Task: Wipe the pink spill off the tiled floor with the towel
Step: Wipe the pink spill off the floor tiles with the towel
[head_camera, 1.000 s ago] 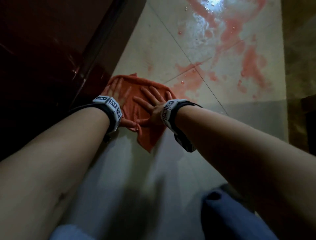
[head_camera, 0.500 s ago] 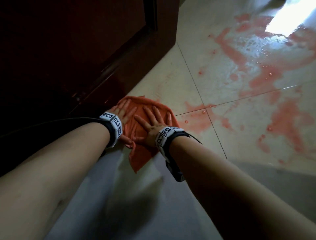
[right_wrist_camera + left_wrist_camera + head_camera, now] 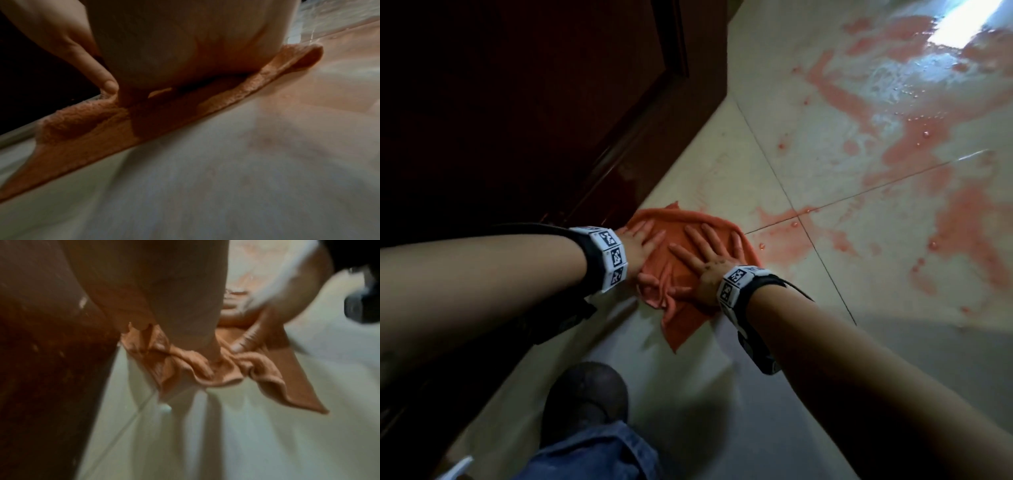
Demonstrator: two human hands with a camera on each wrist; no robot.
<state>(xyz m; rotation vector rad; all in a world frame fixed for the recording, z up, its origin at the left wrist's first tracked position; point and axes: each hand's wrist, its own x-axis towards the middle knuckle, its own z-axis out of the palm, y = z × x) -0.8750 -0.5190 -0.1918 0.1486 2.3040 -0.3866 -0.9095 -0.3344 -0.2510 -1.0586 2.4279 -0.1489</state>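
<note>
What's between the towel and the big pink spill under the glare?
In the head view, pale tile with a grout line, stray pink droplets and a smaller pink smear separates the orange towel from the big spill.

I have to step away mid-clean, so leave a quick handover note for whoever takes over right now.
Left hand and right hand: both flat, fingers spread, pressing the orange towel on the tiled floor beside the dark wooden door.
Done: the floor near the person's side of the towel looks clean.
Left: most of the pink spill, ahead and to the right, plus the patch at the towel's right edge.
</note>
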